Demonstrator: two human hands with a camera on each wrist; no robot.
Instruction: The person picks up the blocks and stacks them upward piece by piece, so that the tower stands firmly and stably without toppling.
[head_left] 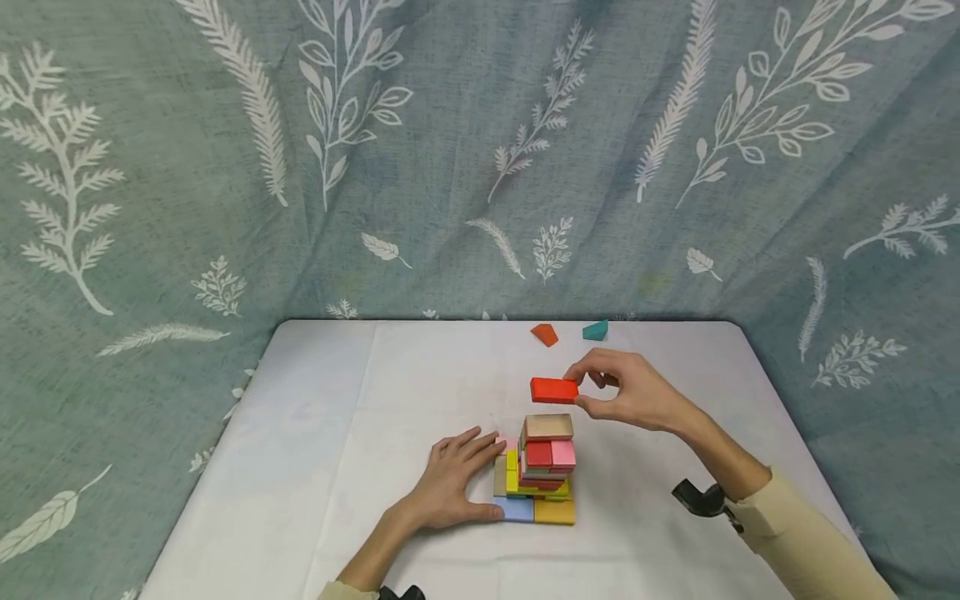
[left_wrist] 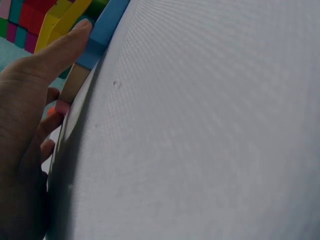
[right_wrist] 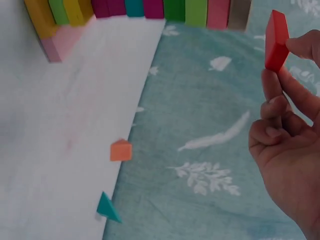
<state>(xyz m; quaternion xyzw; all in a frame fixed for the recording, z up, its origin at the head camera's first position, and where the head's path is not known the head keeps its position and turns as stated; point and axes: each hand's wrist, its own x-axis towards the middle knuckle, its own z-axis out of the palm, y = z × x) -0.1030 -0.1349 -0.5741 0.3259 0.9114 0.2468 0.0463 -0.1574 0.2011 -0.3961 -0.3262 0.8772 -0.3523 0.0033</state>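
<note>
A stepped tower of coloured blocks (head_left: 539, 455) stands on the table, with a wooden block (head_left: 548, 427) on its top. Blue (head_left: 514, 509) and orange-yellow (head_left: 554, 512) blocks form part of its bottom layer. Between thumb and fingers, my right hand (head_left: 633, 392) pinches a flat red block (head_left: 553, 390) above and behind the tower. My left hand (head_left: 453, 481) rests at the tower's left side, its fingers spread and its thumb by the blue block. In the left wrist view, that thumb (left_wrist: 67, 52) lies against the lower blocks.
Near the table's back edge lie an orange block (head_left: 545, 335) and a teal block (head_left: 596, 331). White cloth covers the table (head_left: 405, 367). A green-grey curtain (head_left: 450, 167) with white leaf prints hangs behind it and along both sides.
</note>
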